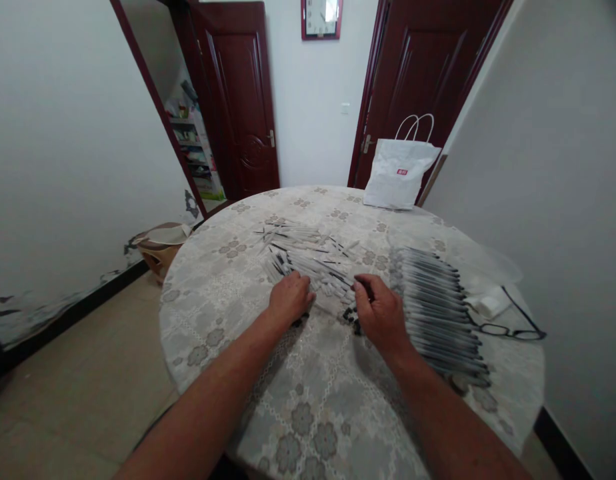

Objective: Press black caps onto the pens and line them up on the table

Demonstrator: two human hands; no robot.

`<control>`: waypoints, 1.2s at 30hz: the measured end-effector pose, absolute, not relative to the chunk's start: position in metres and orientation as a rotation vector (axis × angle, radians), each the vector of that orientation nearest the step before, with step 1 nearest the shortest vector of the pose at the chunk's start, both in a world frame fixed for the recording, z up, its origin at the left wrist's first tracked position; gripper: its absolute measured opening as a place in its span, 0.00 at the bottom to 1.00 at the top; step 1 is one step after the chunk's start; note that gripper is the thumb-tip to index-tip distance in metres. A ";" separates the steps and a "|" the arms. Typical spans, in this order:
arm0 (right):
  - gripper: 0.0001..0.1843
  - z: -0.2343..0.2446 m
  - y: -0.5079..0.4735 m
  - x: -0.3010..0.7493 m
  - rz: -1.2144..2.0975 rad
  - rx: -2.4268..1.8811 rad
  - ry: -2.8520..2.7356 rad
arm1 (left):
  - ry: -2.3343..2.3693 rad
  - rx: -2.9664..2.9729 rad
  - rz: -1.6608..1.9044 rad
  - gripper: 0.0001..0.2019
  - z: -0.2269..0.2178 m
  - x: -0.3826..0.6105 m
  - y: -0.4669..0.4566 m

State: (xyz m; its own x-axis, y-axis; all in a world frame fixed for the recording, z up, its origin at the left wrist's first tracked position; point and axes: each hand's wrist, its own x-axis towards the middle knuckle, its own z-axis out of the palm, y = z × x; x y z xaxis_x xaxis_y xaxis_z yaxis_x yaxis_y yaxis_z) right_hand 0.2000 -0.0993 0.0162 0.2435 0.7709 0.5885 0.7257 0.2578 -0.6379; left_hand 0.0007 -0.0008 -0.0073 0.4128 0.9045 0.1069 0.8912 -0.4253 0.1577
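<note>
A loose heap of grey-white pens (pixel 308 257) lies in the middle of a round table (pixel 223 313) with a floral lace cloth. My left hand (pixel 289 298) rests knuckles-up on the near edge of that heap, fingers curled over some pens. My right hand (pixel 381 312) is beside it, fingers pinched together at small black pieces, perhaps caps (pixel 350 315). What each hand grips is hidden under the fingers. A tidy row of pens laid side by side (pixel 438 307) runs along the right of my right hand.
A pair of black-rimmed glasses (pixel 511 327) and clear plastic wrap (pixel 488 267) lie at the table's right edge. A white paper bag (pixel 398 173) stands at the far side. Two dark red doors, a wall clock and a brown basket (pixel 161 250) on the floor surround the table.
</note>
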 end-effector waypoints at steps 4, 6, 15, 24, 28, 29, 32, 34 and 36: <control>0.14 0.015 -0.098 0.204 0.048 -1.481 -1.495 | 1.626 2.647 0.254 0.11 -0.006 0.003 -0.005; 0.14 0.015 -0.098 0.204 0.033 -1.486 -1.494 | 1.641 2.634 0.256 0.10 -0.006 0.004 -0.007; 0.13 0.016 -0.103 0.197 0.103 -1.475 -1.491 | 1.338 1.935 0.855 0.13 0.000 -0.019 -0.008; 0.13 0.006 -0.109 0.182 0.330 -1.423 -1.537 | 0.780 0.939 1.149 0.20 0.015 -0.063 -0.031; 0.13 -0.002 -0.109 0.180 0.350 -1.404 -1.545 | 0.721 0.910 1.176 0.19 0.013 -0.067 -0.033; 0.13 -0.003 -0.109 0.181 0.358 -1.402 -1.545 | 0.705 0.909 1.179 0.19 0.013 -0.067 -0.032; 0.14 -0.006 -0.108 0.181 0.373 -1.408 -1.534 | 0.682 0.902 1.187 0.17 0.013 -0.066 -0.033; 0.15 -0.006 -0.108 0.181 0.375 -1.412 -1.525 | 0.691 0.912 1.175 0.17 0.013 -0.066 -0.035; 0.16 -0.007 -0.108 0.179 0.377 -1.409 -1.523 | 0.705 0.931 1.158 0.17 0.012 -0.065 -0.037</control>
State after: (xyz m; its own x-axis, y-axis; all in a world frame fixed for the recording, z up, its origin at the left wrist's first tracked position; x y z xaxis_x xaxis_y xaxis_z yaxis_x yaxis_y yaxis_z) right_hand 0.1795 -0.1077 -0.0069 0.1629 0.8832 0.4399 0.5764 0.2767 -0.7689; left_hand -0.0653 -0.0371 0.0123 0.2707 0.9627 0.0001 -0.4418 0.1241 0.8885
